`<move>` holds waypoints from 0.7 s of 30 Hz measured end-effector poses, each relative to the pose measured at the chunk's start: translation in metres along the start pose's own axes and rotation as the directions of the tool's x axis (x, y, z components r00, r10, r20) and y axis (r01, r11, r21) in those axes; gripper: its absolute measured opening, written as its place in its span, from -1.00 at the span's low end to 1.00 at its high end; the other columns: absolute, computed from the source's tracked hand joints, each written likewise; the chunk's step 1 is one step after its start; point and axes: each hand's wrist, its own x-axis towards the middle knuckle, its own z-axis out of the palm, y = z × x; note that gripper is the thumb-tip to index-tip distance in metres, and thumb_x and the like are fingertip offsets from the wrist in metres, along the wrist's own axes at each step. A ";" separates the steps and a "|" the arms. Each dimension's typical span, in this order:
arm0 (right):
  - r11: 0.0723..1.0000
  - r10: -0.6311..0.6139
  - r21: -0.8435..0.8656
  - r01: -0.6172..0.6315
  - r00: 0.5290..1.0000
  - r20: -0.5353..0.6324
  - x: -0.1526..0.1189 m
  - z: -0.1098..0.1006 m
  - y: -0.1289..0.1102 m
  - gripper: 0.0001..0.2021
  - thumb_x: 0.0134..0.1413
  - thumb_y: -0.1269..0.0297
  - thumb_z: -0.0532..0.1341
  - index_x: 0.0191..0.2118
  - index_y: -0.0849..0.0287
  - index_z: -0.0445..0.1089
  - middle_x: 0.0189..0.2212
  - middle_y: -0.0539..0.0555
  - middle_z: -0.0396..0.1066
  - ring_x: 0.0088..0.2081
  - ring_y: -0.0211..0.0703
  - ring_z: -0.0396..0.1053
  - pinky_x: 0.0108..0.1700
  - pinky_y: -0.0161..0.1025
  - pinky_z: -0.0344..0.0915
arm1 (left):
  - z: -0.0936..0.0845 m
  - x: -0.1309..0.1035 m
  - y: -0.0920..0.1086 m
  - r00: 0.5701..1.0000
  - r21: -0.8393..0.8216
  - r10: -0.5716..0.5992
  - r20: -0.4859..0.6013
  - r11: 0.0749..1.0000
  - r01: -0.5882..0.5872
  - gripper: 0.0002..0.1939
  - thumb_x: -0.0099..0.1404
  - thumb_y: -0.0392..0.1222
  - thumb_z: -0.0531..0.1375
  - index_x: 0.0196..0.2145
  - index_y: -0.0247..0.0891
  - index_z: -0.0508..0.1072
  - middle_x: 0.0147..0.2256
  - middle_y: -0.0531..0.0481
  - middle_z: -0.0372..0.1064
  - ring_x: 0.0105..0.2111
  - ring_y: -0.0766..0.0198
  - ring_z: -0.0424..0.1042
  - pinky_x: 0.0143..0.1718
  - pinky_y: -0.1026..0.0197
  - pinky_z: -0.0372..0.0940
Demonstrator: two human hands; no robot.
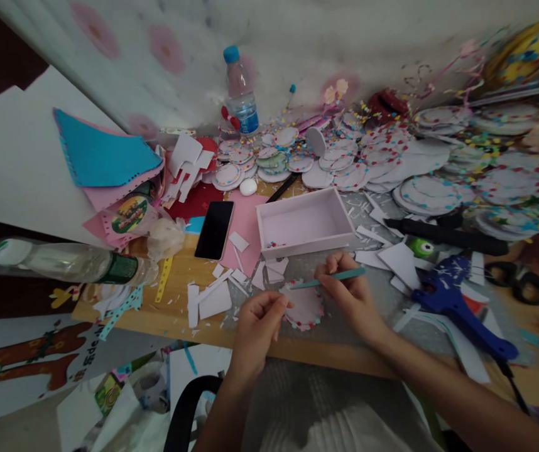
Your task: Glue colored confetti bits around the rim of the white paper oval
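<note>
Where right hand (pixel 350 294) grips stick (pixel 308 284), left hand (pixel 259 319) pinches disc (pixel 303 304); a slip could dislodge rim bits (pixel 305 326).

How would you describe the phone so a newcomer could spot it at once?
Find the open white box in the middle of the table. Left of it lies a pink sheet, with the phone at that sheet's left edge. Its dark, flat rectangular face sets it apart from the pale paper scraps nearby.
</note>
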 end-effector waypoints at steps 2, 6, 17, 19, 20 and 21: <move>1.000 0.005 0.008 -0.005 1.000 0.005 -0.001 0.000 0.001 -0.78 0.09 0.21 0.18 -0.38 0.05 0.06 -0.57 -0.15 0.06 -0.58 -0.32 0.00 -0.55 -0.32 -0.01 | 0.000 0.000 0.000 1.000 0.002 0.000 0.000 1.000 0.000 -0.70 0.20 0.02 0.24 -0.47 -0.29 0.47 -0.74 0.22 0.04 -0.73 0.53 -0.05 -0.65 0.36 -0.17; 0.999 0.007 0.044 -0.008 1.000 0.009 -0.001 -0.001 0.002 -0.80 0.10 0.24 0.18 -0.39 0.05 0.08 -0.58 -0.15 0.05 -0.58 -0.31 -0.01 -0.55 -0.34 -0.03 | -0.001 0.000 0.001 1.000 0.012 -0.001 0.000 1.000 0.001 -0.69 0.19 0.04 0.24 -0.47 -0.29 0.46 -0.74 0.22 0.03 -0.73 0.52 -0.04 -0.65 0.36 -0.18; 0.964 -0.256 -0.115 0.242 0.957 -0.133 -0.013 -0.002 -0.004 -0.92 0.17 0.27 0.16 -0.26 0.03 0.20 -0.47 -0.05 0.19 -0.49 -0.24 0.14 -0.44 -0.25 0.11 | -0.001 0.000 0.005 0.998 0.158 -0.023 0.064 0.987 0.013 -0.67 0.16 0.06 0.21 -0.46 -0.30 0.48 -0.71 0.19 0.09 -0.74 0.48 0.02 -0.68 0.36 -0.12; 0.933 -0.334 -0.200 0.300 0.928 -0.166 -0.017 -0.007 -0.008 -0.94 0.19 0.27 0.15 -0.21 0.02 0.27 -0.42 -0.01 0.24 -0.46 -0.22 0.18 -0.41 -0.22 0.13 | -0.003 -0.001 0.007 0.998 0.165 -0.007 0.065 0.986 -0.004 -0.67 0.17 0.06 0.20 -0.45 -0.30 0.48 -0.70 0.19 0.10 -0.73 0.48 0.02 -0.68 0.36 -0.11; 0.919 -0.362 -0.238 0.315 0.913 -0.190 -0.020 -0.011 -0.010 -0.94 0.19 0.27 0.15 -0.20 0.02 0.30 -0.43 0.00 0.24 -0.45 -0.20 0.18 -0.41 -0.21 0.13 | -0.005 -0.001 0.008 0.998 0.168 0.000 0.061 0.986 -0.011 -0.68 0.18 0.05 0.20 -0.45 -0.30 0.48 -0.70 0.19 0.09 -0.72 0.48 0.01 -0.68 0.36 -0.12; 0.908 -0.379 -0.274 0.318 0.900 -0.213 -0.023 -0.016 -0.013 -0.93 0.19 0.27 0.15 -0.19 0.02 0.31 -0.43 0.00 0.24 -0.45 -0.18 0.19 -0.40 -0.20 0.12 | -0.006 -0.001 0.009 0.998 0.171 0.008 0.057 0.985 -0.017 -0.68 0.18 0.06 0.19 -0.45 -0.30 0.48 -0.71 0.19 0.08 -0.72 0.48 0.00 -0.68 0.36 -0.12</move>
